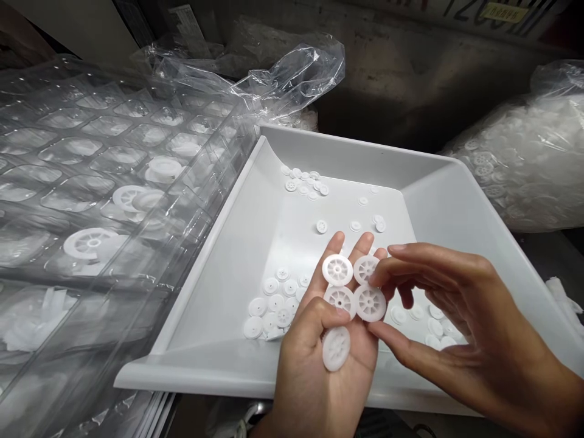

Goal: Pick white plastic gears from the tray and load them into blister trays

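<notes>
Here's the left hand (310,347), palm up, cradling five round white spoked plastic discs (337,271), thumb pinning one; the right hand (477,301) curls, fingertips touching the upper right disc, thumb apart. Careful: a tilted palm or stray nudge could spill them into the pale grey plastic tray (230,243) below!

Open room above the far half of the white bin (228,261), beyond the left hand (314,365); clear trays (86,159) crowd the left rim; a bulging bag (533,158) blocks past the right; white wheels (271,286) clutter the near corners.
</notes>
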A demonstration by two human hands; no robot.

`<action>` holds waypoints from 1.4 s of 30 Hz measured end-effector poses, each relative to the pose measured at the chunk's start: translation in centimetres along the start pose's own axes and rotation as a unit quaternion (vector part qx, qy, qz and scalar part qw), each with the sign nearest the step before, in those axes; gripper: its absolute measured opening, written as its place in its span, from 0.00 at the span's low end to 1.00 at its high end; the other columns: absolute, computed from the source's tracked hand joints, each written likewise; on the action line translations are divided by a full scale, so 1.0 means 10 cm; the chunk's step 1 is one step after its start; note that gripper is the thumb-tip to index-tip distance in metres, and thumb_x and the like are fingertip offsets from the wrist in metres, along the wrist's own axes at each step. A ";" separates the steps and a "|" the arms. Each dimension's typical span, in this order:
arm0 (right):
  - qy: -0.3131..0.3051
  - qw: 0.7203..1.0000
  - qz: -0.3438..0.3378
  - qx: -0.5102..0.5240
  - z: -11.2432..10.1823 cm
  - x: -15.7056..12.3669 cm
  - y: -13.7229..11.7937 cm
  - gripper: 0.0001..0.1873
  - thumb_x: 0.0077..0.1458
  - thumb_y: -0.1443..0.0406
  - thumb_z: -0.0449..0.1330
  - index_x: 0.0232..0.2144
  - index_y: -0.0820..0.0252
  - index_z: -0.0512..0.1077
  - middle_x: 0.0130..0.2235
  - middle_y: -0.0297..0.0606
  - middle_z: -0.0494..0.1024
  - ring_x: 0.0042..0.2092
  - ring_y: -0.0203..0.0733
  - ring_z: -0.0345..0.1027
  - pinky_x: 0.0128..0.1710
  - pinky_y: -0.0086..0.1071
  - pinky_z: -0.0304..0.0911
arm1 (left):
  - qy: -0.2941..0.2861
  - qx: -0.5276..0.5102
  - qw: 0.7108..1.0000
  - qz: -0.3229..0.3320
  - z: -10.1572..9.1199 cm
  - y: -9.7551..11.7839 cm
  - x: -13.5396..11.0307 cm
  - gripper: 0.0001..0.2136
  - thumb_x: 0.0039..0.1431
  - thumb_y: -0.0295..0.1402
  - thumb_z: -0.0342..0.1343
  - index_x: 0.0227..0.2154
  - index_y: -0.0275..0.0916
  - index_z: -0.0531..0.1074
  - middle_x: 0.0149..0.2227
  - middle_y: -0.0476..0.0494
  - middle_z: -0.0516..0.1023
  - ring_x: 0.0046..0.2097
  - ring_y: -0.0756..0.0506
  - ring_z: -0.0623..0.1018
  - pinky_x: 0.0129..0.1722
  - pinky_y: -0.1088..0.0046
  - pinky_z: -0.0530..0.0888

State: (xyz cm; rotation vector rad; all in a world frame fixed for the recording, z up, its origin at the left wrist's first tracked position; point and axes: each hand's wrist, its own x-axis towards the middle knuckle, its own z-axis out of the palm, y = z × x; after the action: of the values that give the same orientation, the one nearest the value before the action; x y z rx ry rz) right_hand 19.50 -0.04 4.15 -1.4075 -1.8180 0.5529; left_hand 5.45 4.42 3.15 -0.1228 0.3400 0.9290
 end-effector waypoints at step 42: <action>0.282 0.938 0.034 0.196 0.10 0.07 -0.08 0.19 0.62 0.60 0.47 0.52 0.51 0.68 0.57 0.34 0.68 0.60 0.44 0.60 0.54 0.37 0.62 | 0.039 0.249 0.959 0.130 0.07 -0.12 0.00 0.20 0.63 0.36 0.41 0.55 0.46 0.68 0.57 0.48 0.71 0.60 0.42 0.67 0.62 0.58 0.62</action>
State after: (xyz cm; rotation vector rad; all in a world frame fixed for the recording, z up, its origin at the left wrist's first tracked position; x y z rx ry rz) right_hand 18.17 0.47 4.27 -1.1951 -1.1321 0.4527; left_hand 6.54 3.88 3.73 0.3571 0.6644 1.0713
